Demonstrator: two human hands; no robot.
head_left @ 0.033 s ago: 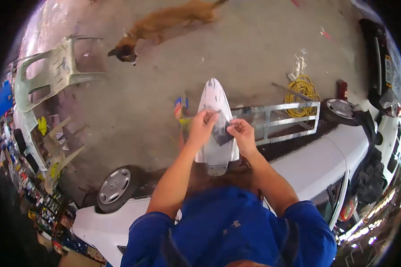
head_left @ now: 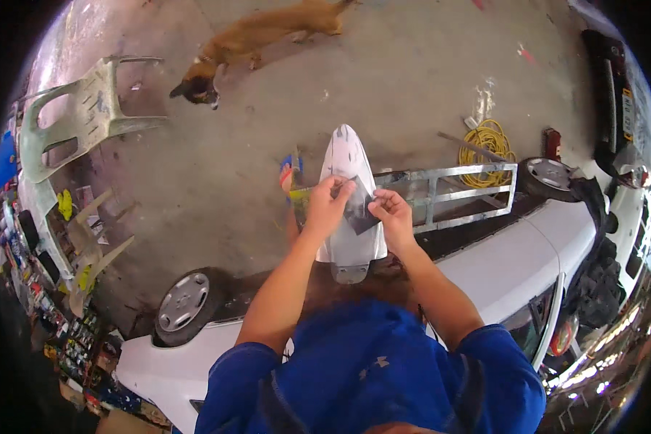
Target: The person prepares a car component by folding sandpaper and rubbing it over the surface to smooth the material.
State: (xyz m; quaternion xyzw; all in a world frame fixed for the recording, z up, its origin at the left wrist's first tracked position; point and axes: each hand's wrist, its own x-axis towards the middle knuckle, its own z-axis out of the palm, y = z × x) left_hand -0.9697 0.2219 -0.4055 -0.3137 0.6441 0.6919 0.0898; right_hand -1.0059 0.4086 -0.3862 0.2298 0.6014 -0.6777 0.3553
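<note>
Dark sheet (head_left: 363, 218) between my left hand (head_left: 328, 204) and right hand (head_left: 394, 218) has tilted slightly since the last frame, so a bit more of its face shows; the shift in my fingers is too small to call. Dog (head_left: 264, 35) moved a little: hindquarters and tail are further left, tail more inside the frame. My head also turned a hair, so the chair (head_left: 94, 103) and yellow coil (head_left: 487, 150) sit slightly further left in view.
</note>
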